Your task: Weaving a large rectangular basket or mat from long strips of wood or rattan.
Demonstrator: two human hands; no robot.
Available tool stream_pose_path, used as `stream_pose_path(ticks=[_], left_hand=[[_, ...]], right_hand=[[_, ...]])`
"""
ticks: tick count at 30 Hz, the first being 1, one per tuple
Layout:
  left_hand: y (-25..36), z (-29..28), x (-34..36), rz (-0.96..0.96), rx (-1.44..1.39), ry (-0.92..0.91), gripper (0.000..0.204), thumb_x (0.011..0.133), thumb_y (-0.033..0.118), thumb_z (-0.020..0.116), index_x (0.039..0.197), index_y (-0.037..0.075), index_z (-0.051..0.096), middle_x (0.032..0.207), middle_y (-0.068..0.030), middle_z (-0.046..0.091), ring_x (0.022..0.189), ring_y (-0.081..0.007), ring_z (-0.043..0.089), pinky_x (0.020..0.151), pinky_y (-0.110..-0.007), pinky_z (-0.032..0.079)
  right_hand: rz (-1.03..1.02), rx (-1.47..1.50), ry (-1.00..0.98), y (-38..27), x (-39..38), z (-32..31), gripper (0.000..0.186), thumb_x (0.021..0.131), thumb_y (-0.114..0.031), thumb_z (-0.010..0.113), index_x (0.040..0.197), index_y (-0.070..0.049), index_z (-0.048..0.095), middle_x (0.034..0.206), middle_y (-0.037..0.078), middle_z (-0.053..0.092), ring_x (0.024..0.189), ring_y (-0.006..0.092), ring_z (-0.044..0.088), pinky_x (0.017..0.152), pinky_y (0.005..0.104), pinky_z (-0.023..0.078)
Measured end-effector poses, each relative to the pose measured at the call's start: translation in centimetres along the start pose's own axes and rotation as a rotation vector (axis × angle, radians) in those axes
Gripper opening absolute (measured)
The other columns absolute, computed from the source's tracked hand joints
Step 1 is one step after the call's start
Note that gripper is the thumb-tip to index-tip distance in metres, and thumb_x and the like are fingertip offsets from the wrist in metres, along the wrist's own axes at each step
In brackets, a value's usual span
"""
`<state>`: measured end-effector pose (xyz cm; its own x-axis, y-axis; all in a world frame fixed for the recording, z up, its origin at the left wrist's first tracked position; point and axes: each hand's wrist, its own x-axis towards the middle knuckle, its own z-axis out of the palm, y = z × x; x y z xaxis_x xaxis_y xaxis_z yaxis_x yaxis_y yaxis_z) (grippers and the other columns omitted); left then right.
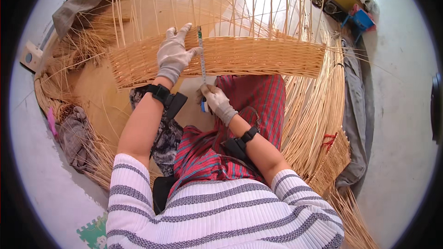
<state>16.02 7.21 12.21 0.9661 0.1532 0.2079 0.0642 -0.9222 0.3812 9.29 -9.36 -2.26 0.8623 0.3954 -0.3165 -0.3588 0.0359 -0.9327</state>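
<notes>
Head view: from my remote post I see one woven panel (263,56) lying crosswise, its near edge at the plaid-covered knee (265,93), which probably helps support it. The gloved left hand (176,54) lies on the weave, its grip released and fingers spread, presumably steadying the panel; its thumb is just beside the tape blade (202,60). Nearer, the right hand (217,99) has its grip clenched around the blue tape measure (204,106), seemingly to keep the blade straight from near to far. I count one panel, one tape measure, two gloves, two wrist straps (160,93) and one smaller woven piece (330,166) at near right; far stakes (253,7) and right-hand loose rods (300,124) defeat counting.
</notes>
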Motion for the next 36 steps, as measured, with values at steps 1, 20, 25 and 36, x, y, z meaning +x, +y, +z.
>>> stream_pose_path(ticks=[1,20,25,36], left_hand=[[0.0,0.0,0.0,-0.004,-0.005,0.003,0.094,0.075,0.053,0.087,0.156,0.027,0.046,0.159,-0.0215,0.039,0.138,-0.0397,0.051,0.111,-0.045,0.047],[-0.3,0.4,0.0,-0.022,0.023,0.007,0.095,0.074,0.056,0.084,0.156,0.03,0.045,0.16,-0.019,0.039,0.14,-0.039,0.049,0.114,-0.045,0.046],[-2.5,1.4,-0.3,0.086,-0.094,0.182,0.079,0.085,0.044,0.081,0.155,0.025,0.048,0.156,-0.017,0.044,0.125,-0.0303,0.061,0.098,-0.04,0.054],[-0.3,0.7,4.8,-0.158,-0.725,-0.208,0.052,0.107,0.021,0.056,0.155,0.006,0.041,0.102,-0.0101,0.077,0.061,-0.0214,0.07,0.054,-0.035,0.055]], right_hand=[[-0.009,0.013,-0.004,0.0,0.0,0.0,0.04,0.11,-0.032,0.05,0.104,0.004,0.066,0.09,0.01,0.07,0.08,0.0189,0.069,0.077,0.0332,0.058],[-0.017,0.004,0.001,-0.2,-0.7,0.2,0.037,0.109,-0.03,0.054,0.11,0.004,0.066,0.093,0.011,0.072,0.083,0.019,0.071,0.075,0.0334,0.058],[-0.741,-0.694,0.02,-1.7,-8.2,-1.9,0.028,0.106,-0.026,0.055,0.11,0.0,0.066,0.086,0.014,0.067,0.083,0.0284,0.07,0.072,0.0374,0.058],[-0.179,-0.531,-0.04,-12.2,-5.6,-5.8,0.039,0.097,-0.023,0.063,0.133,-0.006,0.061,0.093,0.011,0.073,0.078,0.0191,0.071,0.073,0.0335,0.057]])
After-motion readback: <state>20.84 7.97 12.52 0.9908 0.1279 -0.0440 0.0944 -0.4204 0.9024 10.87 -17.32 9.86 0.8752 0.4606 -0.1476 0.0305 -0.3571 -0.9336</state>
